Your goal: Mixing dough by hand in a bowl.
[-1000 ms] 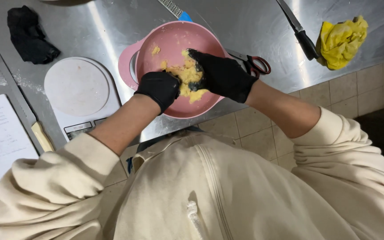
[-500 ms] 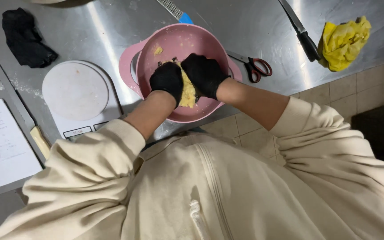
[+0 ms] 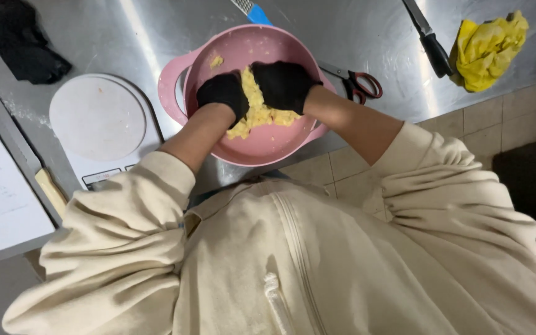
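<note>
Here the yellow dough point(image 3: 257, 107) sits in the pink bowl point(image 3: 252, 144) near the surface's point(image 3: 125, 37) edge, pressed between both gloved hands: left hand point(image 3: 223, 94) and right hand point(image 3: 283, 85) curl closed around it. Scissors point(image 3: 356, 82) lie just right.

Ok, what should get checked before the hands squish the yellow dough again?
1. Left hand and right hand both gloved: ok.
2. Both hands on the yellow dough: ok.
3. Dough inside the pink bowl: ok, though one crumb sticks to the wall.
4. Bowl fully on the steel counter: not ok, it sits at the front edge.
5. Scissors and knife clear of hands: ok.
6. Dough evenly mixed: cannot tell.
</note>
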